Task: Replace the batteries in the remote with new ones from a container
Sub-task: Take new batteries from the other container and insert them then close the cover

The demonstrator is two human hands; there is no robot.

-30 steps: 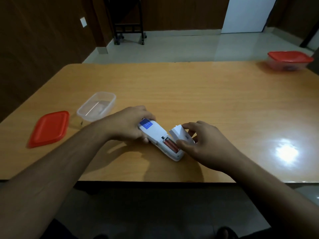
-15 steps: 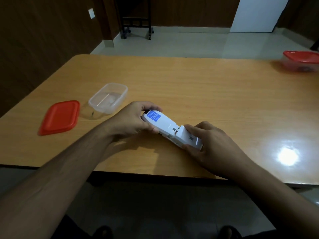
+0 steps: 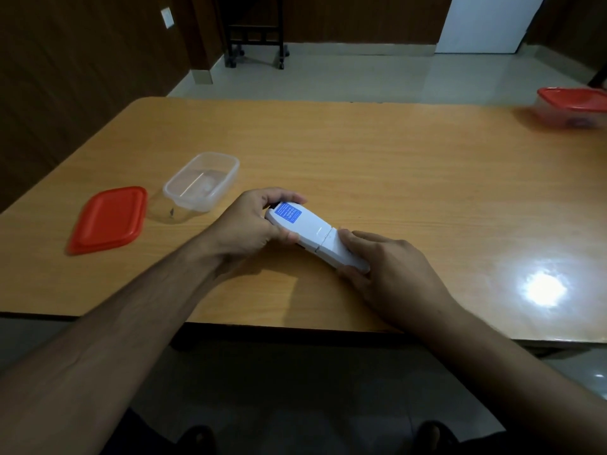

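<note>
Head view: left hand [image 3: 244, 229] and right hand [image 3: 391, 274], both hands curled tight around the white remote [image 3: 312, 236].

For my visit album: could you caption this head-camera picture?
Both hands, left and right, hold a white remote over the table, battery cover on.

A glossy wood-grain table [image 3: 361, 152] mirrors a ceiling light (bright glare at right). On it, a smooth white plastic remote [image 3: 315, 238] with a blue paper-like sticker [image 3: 288, 214], a clear plastic container [image 3: 202, 182] and its matt red plastic lid [image 3: 108, 220].
</note>
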